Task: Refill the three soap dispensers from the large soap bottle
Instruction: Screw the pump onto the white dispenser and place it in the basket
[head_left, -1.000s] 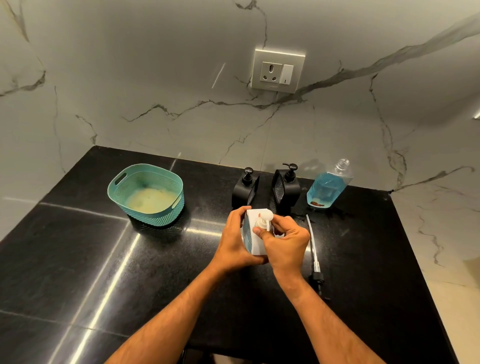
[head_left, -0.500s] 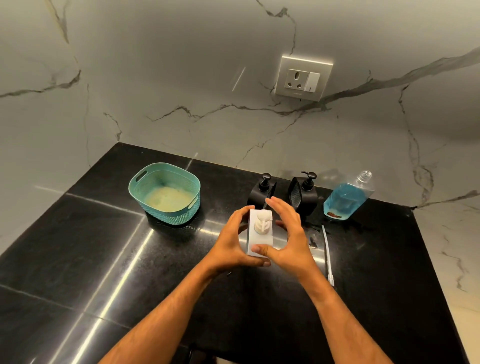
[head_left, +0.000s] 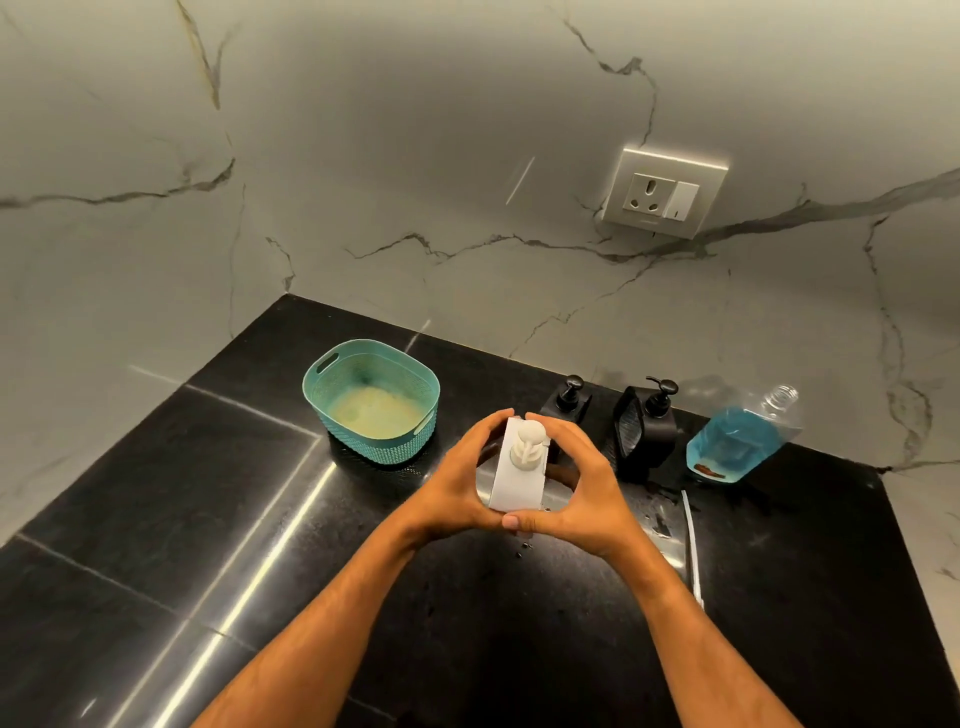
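A white square soap dispenser (head_left: 514, 483) with its pump head on stands upright on the black counter. My left hand (head_left: 460, 480) curls round its left side, and my right hand (head_left: 576, 488) curls round its right side, thumbs meeting at the front. Behind it stand two black dispensers, one (head_left: 569, 402) partly hidden by my fingers and the other (head_left: 649, 428) further right. The large clear soap bottle (head_left: 737, 441), holding blue liquid and uncapped, sits at the back right.
A teal perforated basket (head_left: 371, 402) stands at the back left. A loose white pump tube (head_left: 693, 551) lies on the counter right of my right forearm. Small droplets mark the counter (head_left: 156, 519) near it. A wall socket (head_left: 662, 195) is above.
My right hand came off the pump head and now wraps the dispenser's right side. The dispenser moved a little further from me, towards the black dispensers. The camera view shifted left.
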